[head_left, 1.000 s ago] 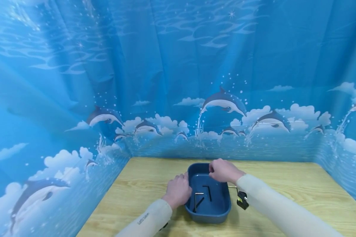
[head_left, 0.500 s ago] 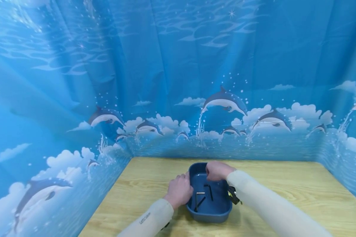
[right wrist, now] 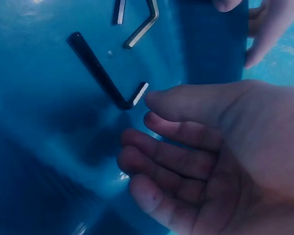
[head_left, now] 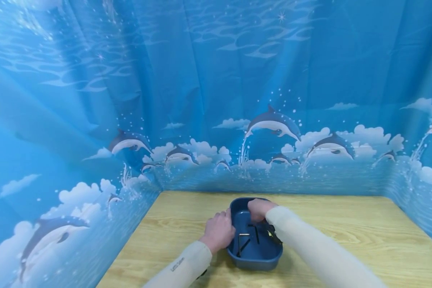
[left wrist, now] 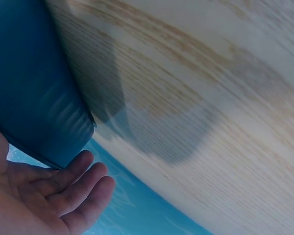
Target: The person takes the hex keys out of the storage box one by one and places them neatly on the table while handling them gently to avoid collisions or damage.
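A dark blue plastic box (head_left: 256, 265) stands on the table with several hex keys inside. My left hand (head_left: 219, 230) holds its left rim; the right wrist view shows one fingertip inside the wall and other fingers outside. In the left wrist view, three fingers of that left hand (left wrist: 63, 196) extend past the box's edge. My right hand (head_left: 260, 209) reaches into the far right part of the box. There its loosely bent fingers hold nothing, and the thumb is close to the short arm of a black hex key (right wrist: 100, 71). A brassy hex key (right wrist: 146, 27) lies farther off.
The wood-grain table (head_left: 187, 212) surrounds the box. A blue dolphin-print curtain (head_left: 209, 120) hangs behind and to both sides of it. A black wrist device (head_left: 273, 234) sits under the right sleeve (head_left: 309, 240), over the box's right wall.
My right hand has moved left and lower into the box, toward the black hex key. My left hand stays at the left rim, and the hex keys lie as before.
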